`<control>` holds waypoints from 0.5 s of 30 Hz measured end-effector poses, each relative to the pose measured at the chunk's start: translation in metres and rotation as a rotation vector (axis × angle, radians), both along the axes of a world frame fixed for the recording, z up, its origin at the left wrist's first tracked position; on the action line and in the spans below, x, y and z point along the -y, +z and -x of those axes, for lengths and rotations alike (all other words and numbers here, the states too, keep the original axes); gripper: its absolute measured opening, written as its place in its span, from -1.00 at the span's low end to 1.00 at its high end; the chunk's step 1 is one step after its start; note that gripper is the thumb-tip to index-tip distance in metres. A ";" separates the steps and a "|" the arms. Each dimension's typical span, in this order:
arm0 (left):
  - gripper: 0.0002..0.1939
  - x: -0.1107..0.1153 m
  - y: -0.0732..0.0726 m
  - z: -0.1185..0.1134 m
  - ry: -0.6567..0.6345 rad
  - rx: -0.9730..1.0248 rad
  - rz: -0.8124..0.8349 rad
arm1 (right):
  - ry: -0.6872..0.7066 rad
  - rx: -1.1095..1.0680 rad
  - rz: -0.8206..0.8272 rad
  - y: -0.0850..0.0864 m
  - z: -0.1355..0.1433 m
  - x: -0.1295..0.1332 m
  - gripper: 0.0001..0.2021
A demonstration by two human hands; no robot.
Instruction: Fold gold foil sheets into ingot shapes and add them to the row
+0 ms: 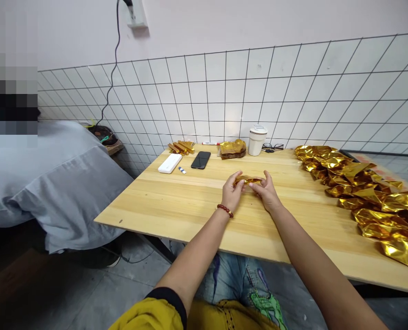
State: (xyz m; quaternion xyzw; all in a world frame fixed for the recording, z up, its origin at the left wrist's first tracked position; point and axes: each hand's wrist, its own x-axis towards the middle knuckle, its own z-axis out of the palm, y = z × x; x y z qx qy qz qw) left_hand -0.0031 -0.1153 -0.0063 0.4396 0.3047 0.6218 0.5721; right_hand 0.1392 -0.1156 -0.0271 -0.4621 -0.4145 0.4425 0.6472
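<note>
Between my two hands is a small folded piece of gold foil paper point(248, 179), held just above the wooden table point(176, 201). My left hand point(233, 190) grips its left end, thumb on the near side. At the other end, my right hand point(266, 190) pinches it with the thumb, and the index finger points up. A beaded bracelet point(225, 210) circles my left wrist. Beyond my hands lies a stack of gold foil sheets point(233, 149). Many folded gold foil pieces point(355, 183) lie in rows along the table's right side.
A black phone point(201, 160), a white power bank point(170, 163) and a small blue-and-white item point(182, 170) lie at the left. Near the wall are gold strips point(181, 147), a red-and-white marker point(211, 144), a lidded cup point(257, 140) and glasses point(272, 147). A person in grey point(52, 174) sits at left.
</note>
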 end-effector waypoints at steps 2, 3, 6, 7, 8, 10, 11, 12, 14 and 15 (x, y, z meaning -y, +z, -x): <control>-0.64 0.005 0.001 -0.001 -0.006 -0.054 -0.095 | -0.011 -0.007 0.000 -0.003 -0.001 -0.003 0.12; -0.64 0.008 0.002 -0.001 -0.010 -0.083 -0.139 | -0.023 -0.019 -0.001 -0.004 -0.002 -0.004 0.11; -0.61 0.015 0.006 -0.001 -0.065 -0.132 -0.214 | -0.068 -0.062 -0.004 -0.006 -0.004 -0.007 0.10; -0.60 0.017 0.007 -0.001 -0.088 -0.138 -0.228 | -0.081 -0.069 -0.006 -0.006 -0.004 -0.007 0.08; -0.59 0.019 0.007 -0.001 -0.107 -0.149 -0.245 | -0.088 -0.070 -0.011 -0.006 -0.004 -0.007 0.05; -0.56 0.022 0.008 -0.001 -0.125 -0.178 -0.277 | -0.079 -0.062 -0.035 -0.004 -0.002 -0.006 -0.07; -0.55 0.023 0.008 -0.001 -0.121 -0.190 -0.285 | -0.068 -0.055 -0.052 -0.003 -0.002 -0.005 -0.15; -0.54 0.023 0.008 -0.001 -0.113 -0.198 -0.286 | -0.059 -0.048 -0.069 -0.001 -0.001 -0.004 -0.22; -0.53 0.024 0.008 -0.002 -0.097 -0.203 -0.274 | -0.060 -0.033 -0.097 0.001 0.000 -0.003 -0.31; -0.53 0.024 0.008 -0.002 -0.093 -0.203 -0.268 | -0.071 -0.025 -0.106 0.001 0.000 -0.003 -0.33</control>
